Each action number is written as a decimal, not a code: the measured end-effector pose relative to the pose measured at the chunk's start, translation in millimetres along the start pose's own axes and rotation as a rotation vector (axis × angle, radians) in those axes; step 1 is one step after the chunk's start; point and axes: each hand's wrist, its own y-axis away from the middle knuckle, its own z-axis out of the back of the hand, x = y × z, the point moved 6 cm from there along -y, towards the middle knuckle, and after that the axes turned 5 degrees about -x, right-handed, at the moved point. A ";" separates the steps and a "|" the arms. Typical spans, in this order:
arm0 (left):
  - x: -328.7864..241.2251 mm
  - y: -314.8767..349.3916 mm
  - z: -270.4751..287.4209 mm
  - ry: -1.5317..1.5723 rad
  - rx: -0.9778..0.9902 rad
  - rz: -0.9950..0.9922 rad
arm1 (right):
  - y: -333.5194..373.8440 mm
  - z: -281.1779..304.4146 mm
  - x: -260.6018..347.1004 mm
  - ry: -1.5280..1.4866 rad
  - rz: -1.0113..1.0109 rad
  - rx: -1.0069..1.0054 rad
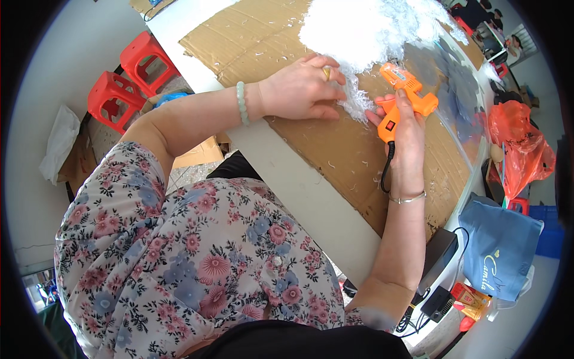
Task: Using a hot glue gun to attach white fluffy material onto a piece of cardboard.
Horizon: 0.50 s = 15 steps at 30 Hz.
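An orange hot glue gun [390,113] with a black cord is in my right hand [408,128]. My fingers wrap its handle, and its nozzle end points up and away. My left hand [305,87] hovers over the brown cardboard [323,149], fingers curved and thumb apart, with nothing visible in the grip. Its fingertips are beside a strip of shaggy white fringe [357,99]; whether they touch it I cannot tell. This strip hangs from a large, bright heap of white fluffy material [359,30] at the far side.
White fibre scraps dot the cardboard, which covers a white table [281,173]. Clear plastic sheeting [460,90] lies to the right. Red stools [113,99] stand at left. A red plastic bag [520,143], a blue bag [499,245] and a black adapter with cables [437,302] are at right.
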 end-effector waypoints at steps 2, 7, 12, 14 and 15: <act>11.5 -2.1 1.6 0.083 -0.027 0.065 | 0.7 -0.4 0.6 -0.005 -0.002 0.002; -2.2 -11.9 13.9 0.158 -0.101 0.051 | -1.2 2.5 -1.3 -0.031 -0.007 0.008; -28.9 -14.9 1.9 0.014 0.015 -0.107 | 0.3 1.6 1.7 -0.091 -0.025 0.009; -27.0 -16.5 1.2 0.017 0.023 -0.099 | 0.5 2.4 4.2 -0.146 -0.039 0.014; -25.3 -17.1 0.6 0.018 0.035 -0.092 | 1.1 4.3 11.0 -0.207 0.002 -0.003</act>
